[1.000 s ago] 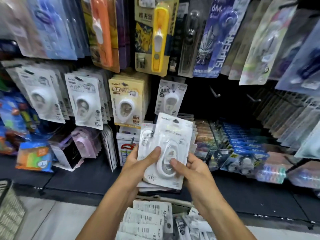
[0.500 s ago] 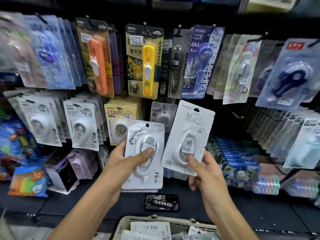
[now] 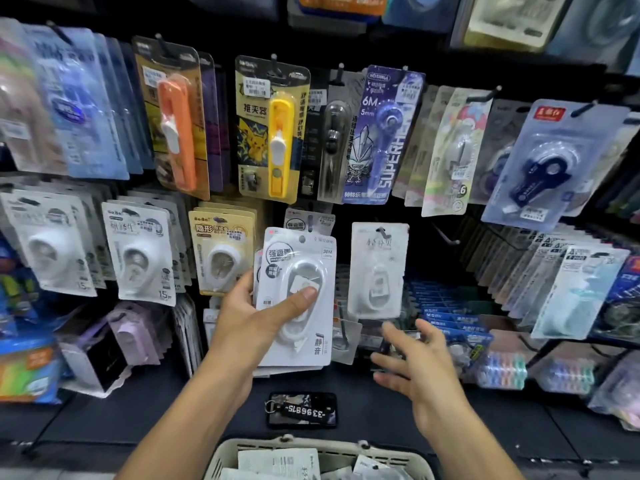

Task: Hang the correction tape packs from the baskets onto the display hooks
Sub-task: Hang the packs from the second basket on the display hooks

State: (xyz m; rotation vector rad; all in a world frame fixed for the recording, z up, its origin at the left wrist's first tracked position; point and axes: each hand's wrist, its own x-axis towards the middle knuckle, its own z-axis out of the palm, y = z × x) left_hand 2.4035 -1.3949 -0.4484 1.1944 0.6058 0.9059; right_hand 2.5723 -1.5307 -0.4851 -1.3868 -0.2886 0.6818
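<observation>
- Left hand (image 3: pixel 256 317) grips a stack of glossy white blister packs (image 3: pixel 294 299), thumb pressed on the oval bubble.
- Right hand (image 3: pixel 415 368), fingers spread, holds nothing.
- Blurred flat white pack (image 3: pixel 377 268) apparently hangs on a hook.

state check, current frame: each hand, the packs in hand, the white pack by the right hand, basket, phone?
left hand: grips a stack of packs, thumb on the front blister
stack of packs: held upright, not hung
white pack: hanging on its hook, untouched
right hand: open, fingers spread, empty, below that pack
basket: holds more packs
phone: flat on the shelf
</observation>
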